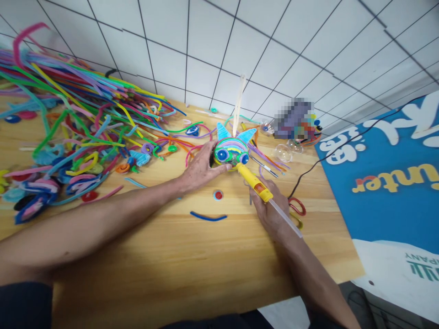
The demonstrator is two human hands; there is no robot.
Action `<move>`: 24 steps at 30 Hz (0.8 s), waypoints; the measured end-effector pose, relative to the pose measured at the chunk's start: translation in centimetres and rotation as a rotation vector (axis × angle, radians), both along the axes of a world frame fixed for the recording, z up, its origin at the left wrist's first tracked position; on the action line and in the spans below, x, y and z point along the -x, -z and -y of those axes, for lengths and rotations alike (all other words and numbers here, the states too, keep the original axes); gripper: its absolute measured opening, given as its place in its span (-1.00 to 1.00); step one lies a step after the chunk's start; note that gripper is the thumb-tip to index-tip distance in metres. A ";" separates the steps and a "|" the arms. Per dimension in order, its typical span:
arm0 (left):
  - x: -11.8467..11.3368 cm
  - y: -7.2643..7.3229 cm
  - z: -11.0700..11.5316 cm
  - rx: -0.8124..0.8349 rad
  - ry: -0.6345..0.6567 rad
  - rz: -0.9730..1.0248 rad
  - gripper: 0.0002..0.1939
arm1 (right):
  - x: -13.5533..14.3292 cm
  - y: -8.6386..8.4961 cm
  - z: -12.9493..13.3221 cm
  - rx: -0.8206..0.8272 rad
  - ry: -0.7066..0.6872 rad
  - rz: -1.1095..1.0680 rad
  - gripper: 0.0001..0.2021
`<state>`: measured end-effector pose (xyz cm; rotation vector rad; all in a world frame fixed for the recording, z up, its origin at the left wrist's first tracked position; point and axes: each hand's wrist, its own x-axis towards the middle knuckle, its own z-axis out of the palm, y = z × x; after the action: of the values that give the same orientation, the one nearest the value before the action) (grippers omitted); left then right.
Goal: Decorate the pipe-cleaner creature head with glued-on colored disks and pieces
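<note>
Spreading across the view, a wooden table [212, 265] adjoins a blue-and-white banner [384, 214], its upside-down letters reading "nter" and "PANY". Left hand [201, 170] pinches a blue-eyed craft head [232, 147] over the table's far side; right hand [270, 208] wraps a yellow glue gun [252, 179].

wooden table [206, 265] | heaped pipe cleaners [103, 87] | red disc [218, 195] | curved blue strip [207, 218]

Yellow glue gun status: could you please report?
Right hand gripping glue gun. Left hand holding round, multicoloured, striped figure. Red scissor loop beside right hand.
</note>
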<state>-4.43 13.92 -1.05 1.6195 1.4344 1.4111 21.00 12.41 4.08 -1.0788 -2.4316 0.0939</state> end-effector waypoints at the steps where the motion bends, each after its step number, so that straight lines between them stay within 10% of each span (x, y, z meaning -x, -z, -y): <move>1: 0.0 0.0 0.0 -0.003 0.003 0.006 -0.26 | 0.0 0.0 0.0 -0.002 0.003 -0.004 -0.64; 24: 0.2 0.3 0.0 -0.010 0.008 -0.040 -0.26 | -0.3 -0.3 0.0 0.014 -0.024 0.055 -0.64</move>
<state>-4.58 13.97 -1.30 1.6666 1.4439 1.3905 21.31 12.37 4.37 -1.0715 -2.4967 0.0899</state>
